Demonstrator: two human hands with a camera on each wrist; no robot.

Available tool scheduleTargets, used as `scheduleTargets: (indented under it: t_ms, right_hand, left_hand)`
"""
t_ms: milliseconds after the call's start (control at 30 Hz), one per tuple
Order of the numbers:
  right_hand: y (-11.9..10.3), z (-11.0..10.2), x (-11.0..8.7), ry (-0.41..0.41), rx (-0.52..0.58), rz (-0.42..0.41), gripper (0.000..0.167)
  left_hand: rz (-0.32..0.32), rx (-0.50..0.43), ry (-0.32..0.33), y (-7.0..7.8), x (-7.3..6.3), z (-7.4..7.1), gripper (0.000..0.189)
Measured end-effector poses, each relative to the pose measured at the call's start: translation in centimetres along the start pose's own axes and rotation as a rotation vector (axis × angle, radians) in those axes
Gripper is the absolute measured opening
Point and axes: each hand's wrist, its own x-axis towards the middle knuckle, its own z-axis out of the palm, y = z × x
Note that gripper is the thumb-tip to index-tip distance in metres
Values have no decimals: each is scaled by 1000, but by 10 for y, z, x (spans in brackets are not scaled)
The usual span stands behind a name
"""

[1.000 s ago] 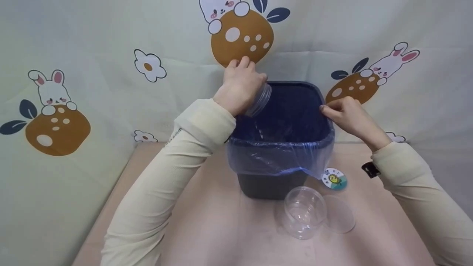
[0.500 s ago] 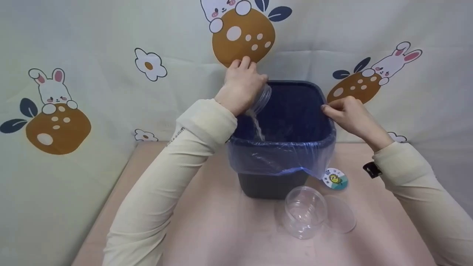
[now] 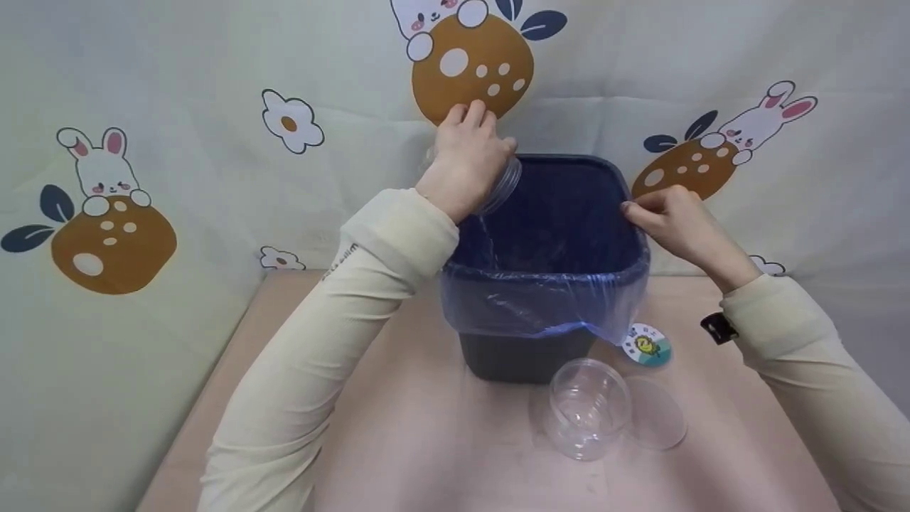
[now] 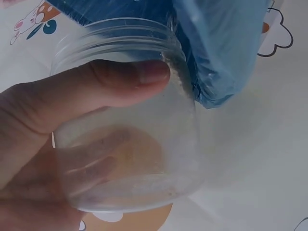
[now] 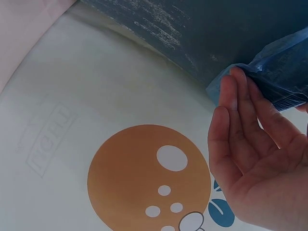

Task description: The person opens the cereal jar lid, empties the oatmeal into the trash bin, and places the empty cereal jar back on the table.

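Note:
My left hand (image 3: 466, 160) grips a clear plastic jar (image 4: 130, 154) with a threaded neck, tipped over the left side of the trash can (image 3: 530, 355). A thin pale stream (image 3: 489, 238) falls from its mouth into the can. Inside the jar's neck, some pale grainy stuff (image 4: 177, 72) shows in the left wrist view. My right hand (image 3: 682, 220) pinches the can's right rim, where a blue plastic trash bag (image 5: 284, 60) folds over the edge. In the right wrist view its other fingers lie against the bag; the thumb is mostly out of frame.
In front of the can, a second clear jar (image 3: 586, 419) stands on the pink table (image 3: 398, 441). A clear round lid (image 3: 657, 416) lies beside it. A round printed sticker or disc (image 3: 647, 346) is near the can's right side. Patterned cloth (image 3: 213, 71) hangs behind.
The stream from the tipped jar grew thicker half a second ago and is thinner now. My left hand has risen very slightly; the right hand keeps its hold on the rim.

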Motion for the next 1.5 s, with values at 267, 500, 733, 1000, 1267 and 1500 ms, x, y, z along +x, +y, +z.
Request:
scheduleTargets:
  t_ms: [267, 500, 733, 1000, 1267, 1500]
  right_hand:
    - [1, -2, 0, 0, 1, 16, 38]
    - [0, -1, 1, -13, 11, 21, 38]
    - [0, 0, 0, -7, 11, 12, 36]
    - [1, 0, 1, -8, 10, 9, 36]
    - [2, 0, 1, -10, 18, 16, 36]
    - [1, 0, 1, 3, 16, 23, 40]
  left_hand:
    - [1, 37, 12, 3, -1, -5, 45]
    - [3, 88, 18, 7, -2, -8, 45]
    - [26, 122, 40, 14, -4, -11, 47]
    - [43, 225, 96, 26, -4, -15, 49]
    - [71, 333, 120, 35, -3, -18, 48]
    - [122, 425, 156, 47, -8, -13, 47]
